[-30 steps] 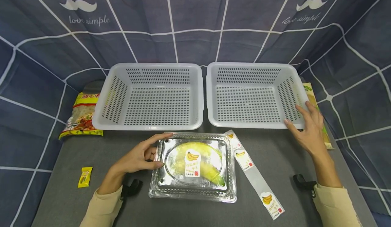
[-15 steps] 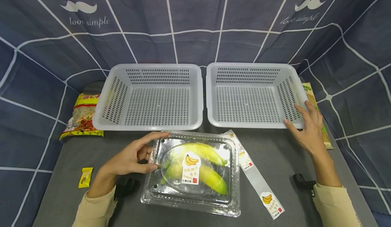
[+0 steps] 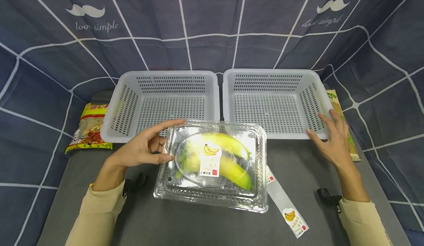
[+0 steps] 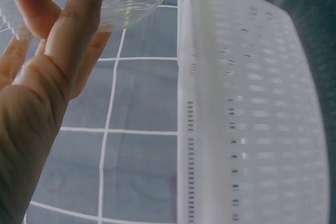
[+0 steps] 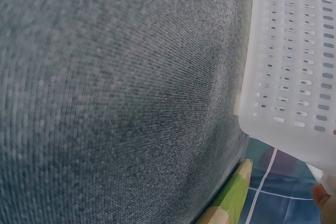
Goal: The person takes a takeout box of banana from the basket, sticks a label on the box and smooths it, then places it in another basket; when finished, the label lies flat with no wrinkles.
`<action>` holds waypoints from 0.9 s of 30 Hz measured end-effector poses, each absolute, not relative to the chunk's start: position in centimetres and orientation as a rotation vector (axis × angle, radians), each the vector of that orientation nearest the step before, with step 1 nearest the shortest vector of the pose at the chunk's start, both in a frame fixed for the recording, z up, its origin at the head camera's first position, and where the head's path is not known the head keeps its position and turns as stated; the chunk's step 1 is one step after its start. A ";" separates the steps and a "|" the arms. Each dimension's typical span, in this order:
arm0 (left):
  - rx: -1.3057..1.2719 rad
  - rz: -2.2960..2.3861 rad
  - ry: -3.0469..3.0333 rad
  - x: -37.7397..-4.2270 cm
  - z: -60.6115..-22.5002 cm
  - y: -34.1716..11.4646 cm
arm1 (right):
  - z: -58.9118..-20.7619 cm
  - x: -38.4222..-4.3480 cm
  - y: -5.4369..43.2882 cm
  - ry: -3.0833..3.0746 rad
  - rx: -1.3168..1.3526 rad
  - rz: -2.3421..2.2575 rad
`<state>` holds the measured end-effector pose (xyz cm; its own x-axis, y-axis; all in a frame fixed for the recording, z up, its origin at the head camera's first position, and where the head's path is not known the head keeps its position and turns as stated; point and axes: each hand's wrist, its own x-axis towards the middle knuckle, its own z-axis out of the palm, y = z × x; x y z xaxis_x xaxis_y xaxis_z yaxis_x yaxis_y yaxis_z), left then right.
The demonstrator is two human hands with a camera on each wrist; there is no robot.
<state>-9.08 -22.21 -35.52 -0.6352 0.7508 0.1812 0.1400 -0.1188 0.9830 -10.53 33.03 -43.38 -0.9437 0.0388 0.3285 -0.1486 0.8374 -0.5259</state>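
My left hand (image 3: 140,146) grips the left side of a clear plastic clamshell box (image 3: 212,198), held above the table. Its thumb lies along the near left edge and the index finger reaches over the far left corner. Yellow-green bananas (image 3: 236,172) show through the lid, which bears a white banana sticker (image 3: 209,165). The box overlaps the front rims of both baskets in the head view. My right hand (image 3: 334,143) rests at the front right corner of the right basket (image 3: 268,109), fingers spread over its rim. Part of the box and hand appear in the left wrist view.
A second white basket (image 3: 172,106) stands to the left. A strip of banana labels (image 3: 281,198) lies partly beneath the box in view. A yellow-and-red food bag (image 3: 92,124) sits at the left, and a green-and-tan packet (image 3: 352,143) at the right. Checked curtain (image 3: 212,17) surrounds the grey table.
The left hand has lifted the box, first tilting it towards the camera, then moving it up and forward to the baskets' front rims. The right hand has stayed at the basket corner.
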 end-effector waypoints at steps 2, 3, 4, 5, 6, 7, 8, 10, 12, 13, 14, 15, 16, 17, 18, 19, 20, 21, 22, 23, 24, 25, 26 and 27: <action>0.988 1.821 1.684 -10.1 -35.1 -21.8 | -43.3 -10.5 33.0 -2.686 0.087 0.812; 0.990 1.829 1.684 -10.6 -35.0 -21.6 | -43.3 -10.5 33.0 -2.684 0.089 0.814; 0.999 1.837 1.678 -11.1 -34.9 -21.4 | -43.3 -10.5 33.0 -2.682 0.090 0.813; 0.997 1.838 1.691 -11.7 -34.7 -21.1 | -43.2 -10.4 33.0 -2.682 0.092 0.811; 1.000 1.840 1.705 -12.2 -34.5 -20.9 | -43.2 -10.4 33.0 -2.680 0.095 0.810; 1.001 1.837 1.727 -12.8 -34.4 -20.7 | -43.2 -10.4 32.9 -2.678 0.094 0.814; 1.004 1.826 1.755 -13.4 -34.2 -20.5 | -43.2 -10.4 32.9 -2.677 0.094 0.813; 1.001 1.806 1.799 -14.4 -33.8 -20.0 | -43.3 -10.4 32.9 -2.676 0.093 0.811; 0.993 1.794 1.814 -15.4 -33.3 -19.6 | -43.3 -10.5 32.9 -2.672 0.092 0.813; 0.988 1.794 1.804 -15.8 -33.1 -19.4 | -43.4 -10.5 32.9 -2.671 0.089 0.814; 0.979 1.797 1.790 -16.2 -32.8 -19.3 | -43.4 -10.6 32.9 -2.669 0.088 0.815; 0.970 1.806 1.784 -16.7 -32.6 -19.1 | -43.5 -10.6 32.9 -2.666 0.087 0.818; 0.954 1.814 1.768 -17.1 -32.4 -18.9 | -43.5 -10.6 32.9 -2.664 0.086 0.819; 0.942 1.816 1.766 -17.5 -32.2 -18.7 | -43.6 -10.7 32.9 -2.663 0.084 0.820; 0.926 1.816 1.772 -17.9 -32.0 -18.5 | -43.6 -10.7 33.0 -2.661 0.082 0.821; 0.907 1.815 1.776 -18.3 -31.8 -18.2 | -43.6 -10.8 33.0 -2.661 0.080 0.822; 0.888 1.806 1.789 -18.6 -31.7 -18.0 | -43.7 -10.8 33.0 -2.661 0.078 0.821; 0.874 1.797 1.805 -19.0 -31.6 -17.8 | -43.7 -10.8 33.0 -2.662 0.076 0.819; 0.859 1.783 1.817 -19.4 -31.5 -17.5 | -43.7 -10.8 33.0 -2.664 0.074 0.816; 0.848 1.771 1.830 -19.8 -31.4 -17.3 | -43.7 -10.8 33.0 -2.666 0.073 0.814; 0.834 1.763 1.836 -20.1 -31.4 -17.1 | -43.7 -10.8 33.0 -2.668 0.071 0.813; 0.827 1.754 1.842 -20.5 -31.4 -16.8 | -43.7 -10.7 33.0 -2.671 0.067 0.810; 0.821 1.742 1.855 -20.8 -31.3 -16.6 | -43.6 -10.7 33.0 -2.675 0.064 0.805; 0.817 1.735 1.865 -21.2 -31.3 -16.3 | -43.7 -10.7 33.0 -2.676 0.064 0.805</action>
